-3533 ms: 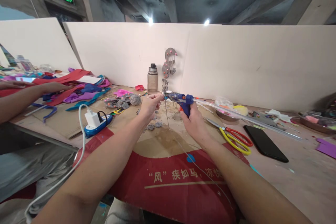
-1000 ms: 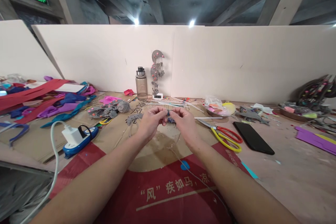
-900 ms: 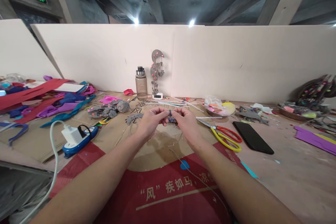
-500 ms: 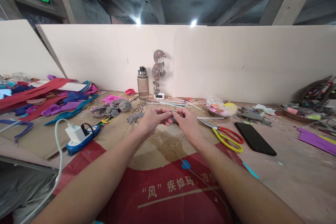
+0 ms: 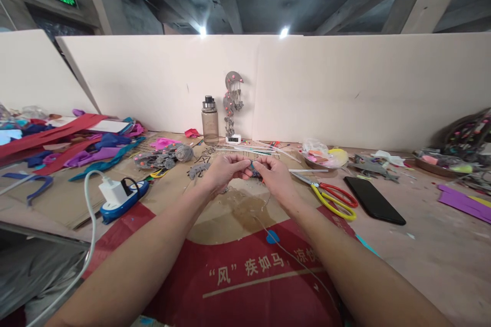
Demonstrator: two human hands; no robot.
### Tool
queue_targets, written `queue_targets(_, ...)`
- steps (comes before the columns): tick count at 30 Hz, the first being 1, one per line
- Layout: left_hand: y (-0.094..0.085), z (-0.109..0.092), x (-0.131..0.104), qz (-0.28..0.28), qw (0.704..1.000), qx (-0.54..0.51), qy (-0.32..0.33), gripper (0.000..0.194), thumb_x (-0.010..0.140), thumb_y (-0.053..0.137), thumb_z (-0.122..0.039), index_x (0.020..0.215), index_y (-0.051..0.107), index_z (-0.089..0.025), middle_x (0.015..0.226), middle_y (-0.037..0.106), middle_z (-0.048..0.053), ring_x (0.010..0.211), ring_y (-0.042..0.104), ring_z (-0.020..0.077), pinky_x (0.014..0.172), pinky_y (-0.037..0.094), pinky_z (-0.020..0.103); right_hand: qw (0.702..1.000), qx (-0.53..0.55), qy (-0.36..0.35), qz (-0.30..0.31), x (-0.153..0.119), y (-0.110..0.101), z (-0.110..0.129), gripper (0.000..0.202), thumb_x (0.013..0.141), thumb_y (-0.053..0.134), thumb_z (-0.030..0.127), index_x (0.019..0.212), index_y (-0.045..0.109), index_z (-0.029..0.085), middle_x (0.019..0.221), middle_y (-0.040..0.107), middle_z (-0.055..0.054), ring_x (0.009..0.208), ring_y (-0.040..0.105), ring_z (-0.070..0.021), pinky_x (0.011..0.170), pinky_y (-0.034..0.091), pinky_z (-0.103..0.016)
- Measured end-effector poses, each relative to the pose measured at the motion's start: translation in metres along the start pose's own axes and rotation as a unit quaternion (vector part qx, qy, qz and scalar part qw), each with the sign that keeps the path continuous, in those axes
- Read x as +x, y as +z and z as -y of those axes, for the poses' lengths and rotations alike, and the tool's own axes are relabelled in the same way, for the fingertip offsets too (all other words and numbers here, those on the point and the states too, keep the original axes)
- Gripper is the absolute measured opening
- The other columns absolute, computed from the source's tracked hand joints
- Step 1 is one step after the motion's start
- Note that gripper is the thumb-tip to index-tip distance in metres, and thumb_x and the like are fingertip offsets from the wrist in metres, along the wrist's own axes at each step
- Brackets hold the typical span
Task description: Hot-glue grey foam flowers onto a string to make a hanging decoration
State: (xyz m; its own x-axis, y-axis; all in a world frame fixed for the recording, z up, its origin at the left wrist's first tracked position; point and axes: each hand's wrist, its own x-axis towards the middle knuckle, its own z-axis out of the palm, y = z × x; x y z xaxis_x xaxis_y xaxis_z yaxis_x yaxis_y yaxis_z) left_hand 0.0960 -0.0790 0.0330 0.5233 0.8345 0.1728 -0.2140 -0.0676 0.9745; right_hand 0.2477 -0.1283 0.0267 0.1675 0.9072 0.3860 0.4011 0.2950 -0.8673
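My left hand and my right hand meet over the middle of the cardboard, thumbs and index fingertips pinched together. Between them shows a tiny grey-blue piece, mostly covered by the fingers, so its kind is unclear. A short end of thin cord dangles below my right hand. Another thin grey cord runs across the red printed part of the cardboard, past a blue spot. Left of my left hand lies a small grey felt-like piece.
Scissors with red and yellow handles and a black phone lie at right. A blue power strip with a charger sits left. Behind are a bottle, a grey moon-shaped hanging ornament, grey yarn and a bowl of scraps.
Both hands stay in the same place, still pinching, with slight finger shifts; the left hand's lower fingers have moved. The view has shifted slightly.
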Motion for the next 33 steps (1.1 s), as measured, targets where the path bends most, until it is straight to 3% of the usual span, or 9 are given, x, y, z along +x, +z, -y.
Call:
queue_targets(8,-0.005,0.003,0.002,-0.019,0.999,0.038,0.009,0.031,0.060,0.083,-0.036,0.073,0.070,-0.011,0.062,0.067,0.005,0.054,0.060,0.0111,0.056,0.050,0.025,1.000,-0.003,-0.006,0.010,0.000,0.002,-0.002,0.022,0.077,0.055,0.040,0.072,0.057,0.019,0.064,0.052,0.003,0.059,0.041,-0.0115,0.057,0.033,-0.026)
queue_targets(12,-0.014,0.005,0.007,-0.046,0.994,0.083,0.049,0.031,0.064,0.080,-0.040,0.070,0.067,-0.013,0.058,0.065,0.003,0.051,0.056,0.0103,0.052,0.048,0.024,0.998,0.049,0.020,0.033,-0.004,0.006,0.000,0.023,0.079,0.052,0.041,0.085,0.058,0.020,0.073,0.054,0.002,0.062,0.043,-0.0114,0.056,0.035,-0.024)
queue_targets(17,-0.038,0.010,0.019,-0.171,0.968,0.138,0.124,0.028,0.069,0.073,-0.040,0.070,0.064,-0.014,0.052,0.060,0.000,0.043,0.049,0.0079,0.044,0.039,0.020,0.990,0.061,0.057,0.110,-0.007,0.006,0.002,0.023,0.079,0.050,0.040,0.083,0.062,0.020,0.059,0.040,0.005,0.051,0.035,-0.0098,0.046,0.028,-0.021)
queue_targets(20,-0.058,0.009,0.026,-0.252,0.944,0.138,0.162,0.023,0.070,0.069,-0.036,0.068,0.063,-0.014,0.051,0.059,-0.001,0.041,0.048,0.0074,0.043,0.038,0.019,0.990,0.072,0.042,0.110,-0.003,0.001,0.004,0.026,0.079,0.052,0.042,0.081,0.064,0.019,0.058,0.039,0.005,0.049,0.033,-0.0086,0.043,0.024,-0.020)
queue_targets(24,-0.085,-0.002,0.028,-0.379,0.892,0.075,0.233,0.018,0.071,0.066,-0.032,0.072,0.064,-0.014,0.053,0.059,-0.002,0.042,0.049,0.0069,0.043,0.037,0.018,0.979,0.151,0.053,0.124,-0.002,-0.012,0.018,0.031,0.075,0.060,0.049,0.079,0.064,0.019,0.054,0.034,0.007,0.046,0.025,-0.0066,0.041,0.020,-0.019)
queue_targets(27,-0.100,-0.015,0.026,-0.440,0.855,-0.013,0.274,0.016,0.069,0.067,-0.028,0.066,0.059,-0.015,0.053,0.055,-0.004,0.045,0.048,0.0058,0.043,0.036,0.016,0.961,0.181,0.023,0.207,-0.007,-0.026,0.034,0.034,0.073,0.064,0.052,0.079,0.066,0.018,0.058,0.045,0.005,0.047,0.031,-0.0060,0.043,0.023,-0.020)
queue_targets(30,-0.104,-0.021,0.025,-0.433,0.853,-0.099,0.275,0.018,0.066,0.070,-0.025,0.062,0.055,-0.015,0.051,0.049,-0.006,0.046,0.047,0.0045,0.044,0.036,0.014,0.938,0.129,0.004,0.320,-0.007,-0.040,0.040,0.046,0.079,0.056,0.061,0.083,0.070,0.017,0.071,0.061,-0.003,0.055,0.046,-0.0094,0.048,0.033,-0.023)
queue_targets(32,-0.101,-0.021,0.025,-0.389,0.874,-0.145,0.253,0.019,0.063,0.073,-0.024,0.063,0.055,-0.015,0.052,0.049,-0.006,0.048,0.047,0.0041,0.046,0.037,0.014,0.952,0.058,0.028,0.298,0.000,-0.046,0.031,0.052,0.083,0.047,0.064,0.079,0.070,0.017,0.072,0.063,-0.006,0.056,0.052,-0.0123,0.050,0.035,-0.025)
queue_targets(33,-0.097,-0.021,0.025,-0.365,0.886,-0.158,0.241,0.020,0.062,0.074,-0.024,0.064,0.057,-0.015,0.054,0.051,-0.005,0.050,0.048,0.0041,0.046,0.037,0.014,0.969,0.006,0.043,0.241,0.005,-0.047,0.023,0.051,0.084,0.045,0.062,0.074,0.068,0.018,0.068,0.062,-0.005,0.055,0.052,-0.0132,0.050,0.035,-0.026)
